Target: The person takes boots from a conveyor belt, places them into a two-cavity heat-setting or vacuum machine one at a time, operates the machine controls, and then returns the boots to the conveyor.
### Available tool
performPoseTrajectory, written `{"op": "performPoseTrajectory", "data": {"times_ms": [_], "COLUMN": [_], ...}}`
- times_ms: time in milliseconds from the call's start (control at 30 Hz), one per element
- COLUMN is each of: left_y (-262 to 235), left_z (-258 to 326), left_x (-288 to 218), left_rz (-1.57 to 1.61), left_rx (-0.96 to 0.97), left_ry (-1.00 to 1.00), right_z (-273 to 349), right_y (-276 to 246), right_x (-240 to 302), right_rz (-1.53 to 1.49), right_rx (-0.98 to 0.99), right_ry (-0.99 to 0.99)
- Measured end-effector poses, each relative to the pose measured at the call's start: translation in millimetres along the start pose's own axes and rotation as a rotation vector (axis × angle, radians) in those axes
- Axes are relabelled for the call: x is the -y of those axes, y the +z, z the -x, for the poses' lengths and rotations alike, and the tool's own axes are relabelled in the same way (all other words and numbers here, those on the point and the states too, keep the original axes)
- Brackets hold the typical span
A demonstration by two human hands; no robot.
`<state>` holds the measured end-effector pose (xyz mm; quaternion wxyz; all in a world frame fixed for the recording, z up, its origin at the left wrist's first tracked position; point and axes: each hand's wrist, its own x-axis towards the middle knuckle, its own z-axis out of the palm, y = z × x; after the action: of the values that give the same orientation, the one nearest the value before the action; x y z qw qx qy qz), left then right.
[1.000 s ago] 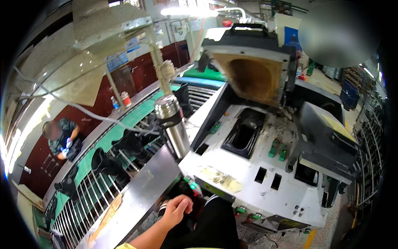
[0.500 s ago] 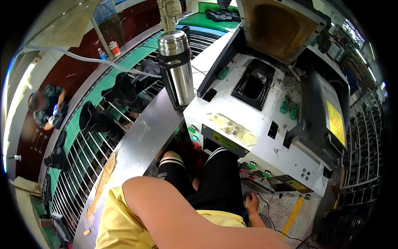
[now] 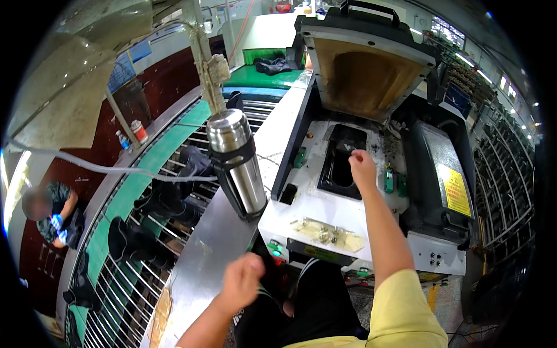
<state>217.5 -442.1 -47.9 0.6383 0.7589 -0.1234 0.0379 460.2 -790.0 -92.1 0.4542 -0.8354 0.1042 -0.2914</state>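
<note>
Right hand (image 3: 363, 166) raised to black well (image 3: 337, 178) | left hand (image 3: 243, 282) blurred; both grips unclear | yellow label (image 3: 455, 191)

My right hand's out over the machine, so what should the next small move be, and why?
Probably lower your right hand slightly toward the dark opening: in this view it overlaps the opening's right edge, and the raised lid leaves that opening uncovered. Whether the hand holds anything is unclear.
</note>
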Motion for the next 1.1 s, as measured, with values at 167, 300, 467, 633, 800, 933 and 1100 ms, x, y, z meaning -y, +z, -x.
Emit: {"op": "performPoseTrajectory", "data": {"times_ms": [167, 300, 467, 633, 800, 933, 1100], "left_y": [-89.5, -106.3, -95.5, -101.6, -97.9, -96.6, -95.0], "left_z": [16.8, 28.2, 23.3, 25.1, 22.7, 21.0, 23.6], "left_x": [199.4, 265.2, 265.6, 264.3, 262.2, 256.7, 255.4], "left_rz": [-0.788, -1.041, -1.119, -1.165, -1.17, -1.179, -1.177], "left_rx": [-0.566, -0.51, -0.511, -0.538, -0.551, -0.56, -0.557], "left_ry": [-0.386, -0.462, -0.434, -0.436, -0.441, -0.452, -0.479], "right_z": [-92.5, -99.9, -111.8, -99.7, -92.2, -84.3, -65.0], "right_y": [41.3, 52.7, 55.7, 64.5, 55.1, 51.3, 48.4], "right_x": [-50.7, -72.6, -115.6, -76.3, -80.7, -78.5, -56.2], "right_rz": [0.538, 0.52, 0.685, 0.566, 0.594, 0.621, 0.764], "right_rx": [-0.102, -0.07, -0.159, -0.092, -0.103, -0.079, -0.136], "right_ry": [0.26, 0.268, 0.08, 0.323, 0.347, 0.306, 0.302]}}
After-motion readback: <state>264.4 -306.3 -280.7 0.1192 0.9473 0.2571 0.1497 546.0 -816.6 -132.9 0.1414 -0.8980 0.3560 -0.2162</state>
